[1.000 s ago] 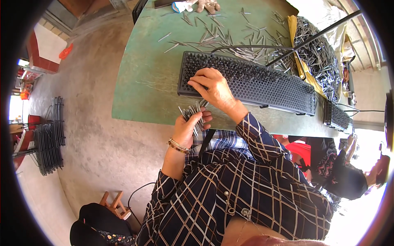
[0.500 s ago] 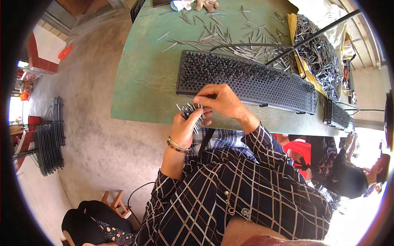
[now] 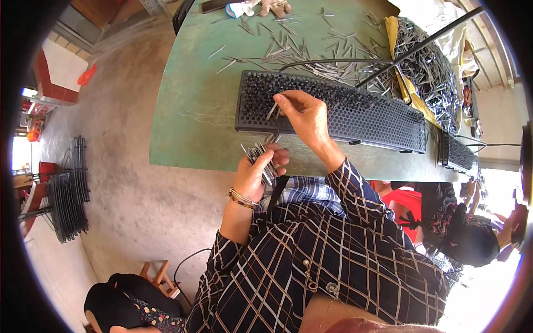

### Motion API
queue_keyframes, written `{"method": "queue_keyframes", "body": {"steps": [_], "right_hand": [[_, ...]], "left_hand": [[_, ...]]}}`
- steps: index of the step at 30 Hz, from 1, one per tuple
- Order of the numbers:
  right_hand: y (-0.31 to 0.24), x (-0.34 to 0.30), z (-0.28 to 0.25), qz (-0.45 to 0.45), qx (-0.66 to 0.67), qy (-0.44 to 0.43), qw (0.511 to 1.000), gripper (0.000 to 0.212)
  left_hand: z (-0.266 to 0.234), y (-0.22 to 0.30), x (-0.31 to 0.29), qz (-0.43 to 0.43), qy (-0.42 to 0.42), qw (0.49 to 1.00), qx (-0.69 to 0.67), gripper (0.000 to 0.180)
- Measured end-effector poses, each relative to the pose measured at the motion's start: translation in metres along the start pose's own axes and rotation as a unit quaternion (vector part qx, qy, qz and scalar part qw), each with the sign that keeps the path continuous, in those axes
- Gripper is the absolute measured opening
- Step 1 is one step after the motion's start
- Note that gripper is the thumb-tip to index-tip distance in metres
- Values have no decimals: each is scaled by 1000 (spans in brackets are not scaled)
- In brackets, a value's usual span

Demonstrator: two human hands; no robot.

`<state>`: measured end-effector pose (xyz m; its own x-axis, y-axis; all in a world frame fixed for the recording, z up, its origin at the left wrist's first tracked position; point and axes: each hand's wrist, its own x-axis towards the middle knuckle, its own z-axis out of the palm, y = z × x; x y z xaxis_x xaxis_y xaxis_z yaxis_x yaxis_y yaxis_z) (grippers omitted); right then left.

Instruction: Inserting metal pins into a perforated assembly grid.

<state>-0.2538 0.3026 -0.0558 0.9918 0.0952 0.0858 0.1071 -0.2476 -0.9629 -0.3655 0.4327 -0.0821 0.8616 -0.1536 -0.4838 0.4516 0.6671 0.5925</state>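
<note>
A bundle of thin grey metal pins [image 3: 267, 174] is gripped in my left hand [image 3: 251, 176], just in front of the table's near edge. The pins stick out past the thumb at various angles. My right hand [image 3: 308, 121] is over the left part of a long black tray [image 3: 366, 115] full of round holes. Thumb and index finger pinch a slim metal pin [image 3: 271, 112], tilted with its lower end toward the holes; whether it touches a hole I cannot tell. Pins fill many holes in the tray's left and far parts, while the near right holes show bare.
Loose pins [image 3: 286, 49] lie scattered on the green table [image 3: 189, 105] beyond the tray. A yellow-edged sack [image 3: 427, 61] heaped with pins stands at the right, crossed by a black rod [image 3: 427, 41]. Gloves [image 3: 275, 8] lie at the far edge. Other people [image 3: 472, 233] sit at the right.
My right hand has moved up and away from the left hand to over the tray, with a pin in its fingertips. My left hand stays nearly in place with the bundle.
</note>
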Motion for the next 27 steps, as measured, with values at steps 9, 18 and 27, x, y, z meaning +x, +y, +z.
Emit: {"method": "queue_keyframes", "body": {"steps": [9, 18, 27], "right_hand": [[2, -3, 11, -141, -104, 30, 984, 16], [1, -11, 15, -146, -139, 35, 979, 15], [-4, -13, 21, -170, -147, -13, 974, 14]], "left_hand": [[-44, -12, -7, 39, -22, 966, 256, 23], [-59, -61, -19, 110, 95, 681, 718, 24], [-75, -90, -31, 94, 111, 646, 750, 41]]}}
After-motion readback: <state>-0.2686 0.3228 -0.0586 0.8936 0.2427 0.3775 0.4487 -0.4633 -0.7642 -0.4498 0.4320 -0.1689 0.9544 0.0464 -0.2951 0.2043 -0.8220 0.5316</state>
